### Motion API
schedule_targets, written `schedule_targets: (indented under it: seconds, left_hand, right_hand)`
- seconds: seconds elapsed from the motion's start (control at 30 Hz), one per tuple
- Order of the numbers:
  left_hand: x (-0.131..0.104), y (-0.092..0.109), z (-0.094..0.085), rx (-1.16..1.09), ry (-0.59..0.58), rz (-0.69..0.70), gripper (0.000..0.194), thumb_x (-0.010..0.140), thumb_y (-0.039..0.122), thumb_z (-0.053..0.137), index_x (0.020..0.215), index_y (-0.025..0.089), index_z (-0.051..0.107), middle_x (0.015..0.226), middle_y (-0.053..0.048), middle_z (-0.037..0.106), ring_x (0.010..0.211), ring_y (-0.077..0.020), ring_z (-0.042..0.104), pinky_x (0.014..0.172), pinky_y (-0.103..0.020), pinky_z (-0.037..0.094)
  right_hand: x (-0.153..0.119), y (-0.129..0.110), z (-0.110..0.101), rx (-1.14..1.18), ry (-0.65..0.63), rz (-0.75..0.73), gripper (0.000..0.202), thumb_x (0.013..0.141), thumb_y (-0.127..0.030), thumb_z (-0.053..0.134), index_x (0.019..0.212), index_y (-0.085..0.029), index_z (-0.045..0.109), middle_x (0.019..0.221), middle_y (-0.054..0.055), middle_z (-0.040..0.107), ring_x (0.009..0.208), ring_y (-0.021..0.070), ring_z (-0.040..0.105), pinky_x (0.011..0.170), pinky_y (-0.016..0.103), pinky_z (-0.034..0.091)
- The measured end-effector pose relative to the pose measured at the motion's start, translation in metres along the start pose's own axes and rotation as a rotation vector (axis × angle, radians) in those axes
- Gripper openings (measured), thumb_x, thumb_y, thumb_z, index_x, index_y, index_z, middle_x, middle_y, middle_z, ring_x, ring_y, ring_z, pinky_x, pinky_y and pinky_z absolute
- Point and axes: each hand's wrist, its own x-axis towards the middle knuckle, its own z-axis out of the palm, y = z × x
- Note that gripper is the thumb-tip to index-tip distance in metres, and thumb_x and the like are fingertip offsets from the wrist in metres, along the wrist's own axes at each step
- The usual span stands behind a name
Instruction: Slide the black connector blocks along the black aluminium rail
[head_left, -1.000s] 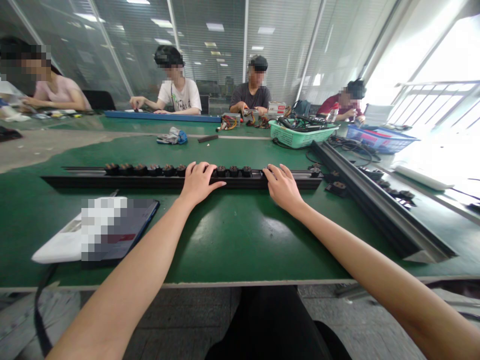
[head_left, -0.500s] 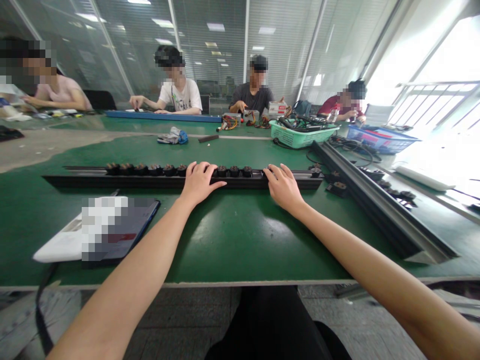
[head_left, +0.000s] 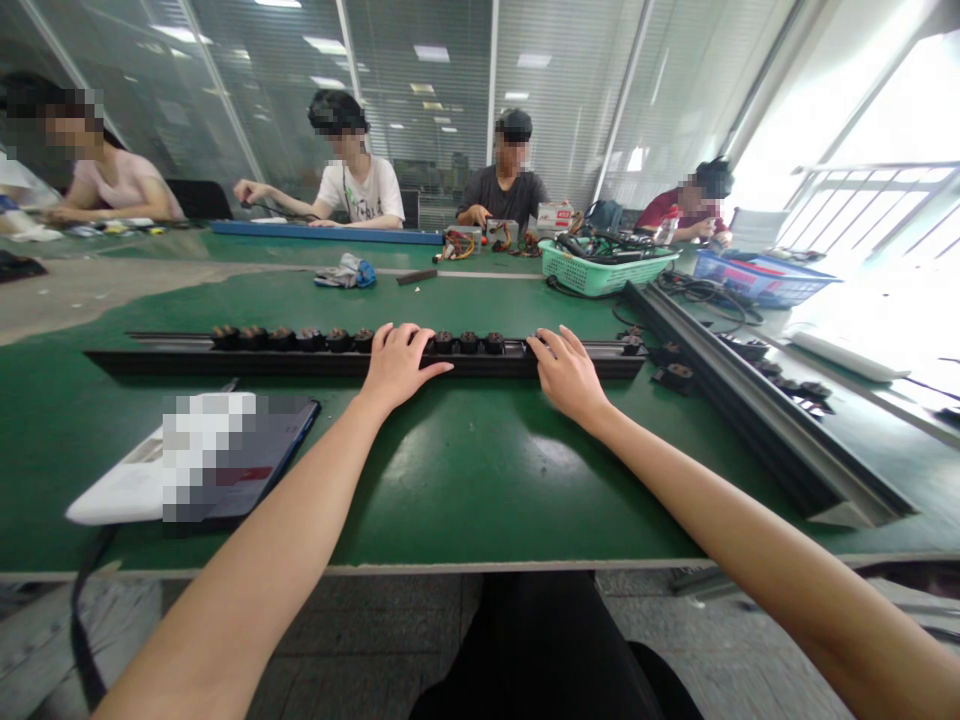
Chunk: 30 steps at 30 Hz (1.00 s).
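Note:
A long black metal channel (head_left: 315, 364) lies crosswise on the green table, its open side up. Along it sits a row of black socket-like modules (head_left: 282, 340), several with coppery prongs on top. My left hand (head_left: 397, 365) is curled over the row near the middle, fingers on the far side and thumb along the channel's front wall. Just to its right, a few modules (head_left: 469, 343) stand uncovered. Over the right part of the channel, my right hand (head_left: 566, 372) bends its fingers down into it; what lies under the fingertips is hidden.
A second channel (head_left: 750, 410) runs diagonally at right, with loose modules (head_left: 673, 376) beside it. White and dark flat devices (head_left: 281, 440) lie at left. Beyond are a glove (head_left: 346, 272), a green basket (head_left: 607, 272) and a blue basket (head_left: 765, 280). Several co-workers sit across.
Both of my hands stay practically in place on the channel. Across the table, the co-worker in the white shirt has raised a hand and moved it left, off the blue bar.

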Motion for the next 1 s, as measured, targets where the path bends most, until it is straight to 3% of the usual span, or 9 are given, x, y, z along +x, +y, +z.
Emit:
schedule_targets:
  seconds: [0.3, 0.53, 1.0]
  left_hand:
    - [0.0005, 0.0011, -0.0011, 0.026, -0.002, 0.001, 0.057, 0.096, 0.063, 0.056, 0.135, 0.021, 0.059, 0.131, -0.014, 0.061, 0.130, -0.0330, 0.053, 0.123, -0.049, 0.024]
    - [0.0004, 0.0016, -0.0019, 0.019, -0.006, -0.004, 0.057, 0.096, 0.063, 0.057, 0.134, 0.020, 0.059, 0.130, -0.015, 0.061, 0.130, -0.0331, 0.053, 0.123, -0.050, 0.023]
    - [0.0007, 0.0006, -0.0009, 0.033, 0.001, 0.007, 0.057, 0.096, 0.062, 0.058, 0.133, 0.020, 0.059, 0.129, -0.014, 0.062, 0.128, -0.0327, 0.054, 0.123, -0.049, 0.024]
  right_hand:
    - [-0.0024, 0.0033, 0.0055, 0.046, 0.021, -0.006, 0.050, 0.101, -0.015, 0.035, 0.145, -0.010, 0.058, 0.146, 0.021, 0.057, 0.137, 0.0303, 0.053, 0.125, 0.055, 0.033]
    - [-0.0041, -0.0007, 0.0052, 0.069, 0.032, 0.024, 0.047, 0.107, -0.036, 0.037, 0.139, -0.016, 0.066, 0.146, 0.020, 0.054, 0.135, 0.0327, 0.053, 0.123, 0.059, 0.035]
    - [-0.0038, -0.0024, 0.0036, 0.103, 0.010, 0.090, 0.050, 0.107, -0.033, 0.033, 0.137, -0.013, 0.067, 0.143, 0.022, 0.054, 0.136, 0.0346, 0.052, 0.119, 0.056, 0.041]
